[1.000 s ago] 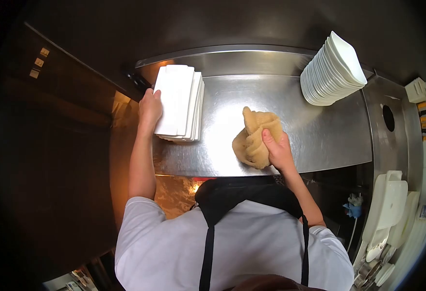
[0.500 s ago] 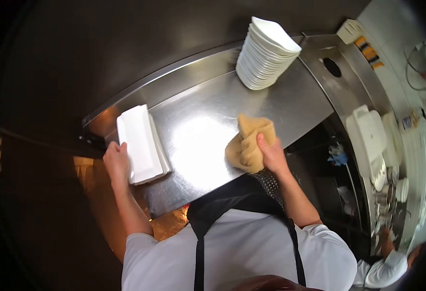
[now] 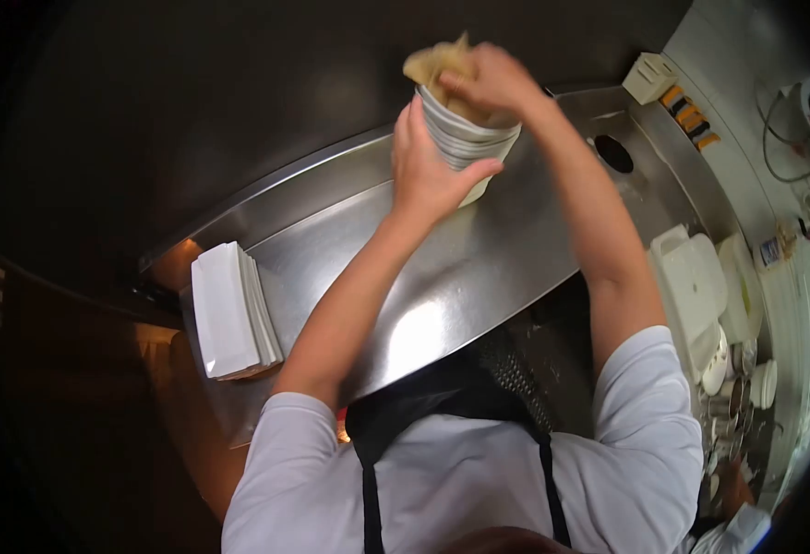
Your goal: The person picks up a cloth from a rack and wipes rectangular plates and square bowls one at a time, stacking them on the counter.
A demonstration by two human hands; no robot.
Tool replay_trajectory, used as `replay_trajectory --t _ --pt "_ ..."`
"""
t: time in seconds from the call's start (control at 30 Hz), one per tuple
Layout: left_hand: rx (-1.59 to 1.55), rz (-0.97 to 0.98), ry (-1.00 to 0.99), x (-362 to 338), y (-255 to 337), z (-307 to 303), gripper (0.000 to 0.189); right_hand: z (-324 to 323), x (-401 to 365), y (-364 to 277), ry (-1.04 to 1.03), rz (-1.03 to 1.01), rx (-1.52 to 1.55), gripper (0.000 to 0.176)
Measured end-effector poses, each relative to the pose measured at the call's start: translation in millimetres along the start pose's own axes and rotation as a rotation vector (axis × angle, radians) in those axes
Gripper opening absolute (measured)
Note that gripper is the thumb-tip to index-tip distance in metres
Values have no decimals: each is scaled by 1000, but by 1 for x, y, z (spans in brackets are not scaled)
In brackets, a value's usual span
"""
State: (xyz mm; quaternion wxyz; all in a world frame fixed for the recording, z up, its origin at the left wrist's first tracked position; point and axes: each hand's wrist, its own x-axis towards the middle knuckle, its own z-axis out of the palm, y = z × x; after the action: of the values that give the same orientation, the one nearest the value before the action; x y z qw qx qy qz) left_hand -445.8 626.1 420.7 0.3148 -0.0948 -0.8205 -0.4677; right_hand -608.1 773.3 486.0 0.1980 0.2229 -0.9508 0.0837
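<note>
My left hand (image 3: 429, 171) clasps the side of a tall stack of white bowls (image 3: 468, 146) at the back of the steel counter (image 3: 479, 268). Above the stack, my right hand (image 3: 484, 80) is closed on a crumpled tan cloth (image 3: 433, 62) and presses it onto the top bowl. Both arms reach forward across the counter. My hands hide most of the stack.
A stack of white rectangular plates (image 3: 229, 312) lies at the counter's left end. A round hole (image 3: 613, 153) opens in the steel surface to the right. White containers (image 3: 696, 282) and small dishes (image 3: 746, 379) sit on the right; another person's sleeve (image 3: 742, 531) shows bottom right.
My left hand left the rectangular plates and took hold of the bowl stack. My right hand lifted the cloth off the counter onto the top of the bowls.
</note>
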Motion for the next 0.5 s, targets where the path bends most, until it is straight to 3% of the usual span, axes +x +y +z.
replay_trajectory --t 0.03,0.1,0.23,0.33,0.47,0.5 --pt "83 -34 25 14 -1 29 119 13 -10 -6 -171 66 101 68" --pt "159 -100 52 32 -6 65 135 32 -8 6 -262 5 248 68" --pt "62 -177 112 34 -6 94 135 -8 -18 15 -493 -24 489 65" --pt "64 -311 145 38 8 99 132 12 -10 28 -474 -62 817 62" --pt "-48 -332 80 34 6 97 139 18 -9 26 -803 187 2095 57" --pt "-37 -319 52 32 7 95 137 22 -9 33 -781 209 2311 56"
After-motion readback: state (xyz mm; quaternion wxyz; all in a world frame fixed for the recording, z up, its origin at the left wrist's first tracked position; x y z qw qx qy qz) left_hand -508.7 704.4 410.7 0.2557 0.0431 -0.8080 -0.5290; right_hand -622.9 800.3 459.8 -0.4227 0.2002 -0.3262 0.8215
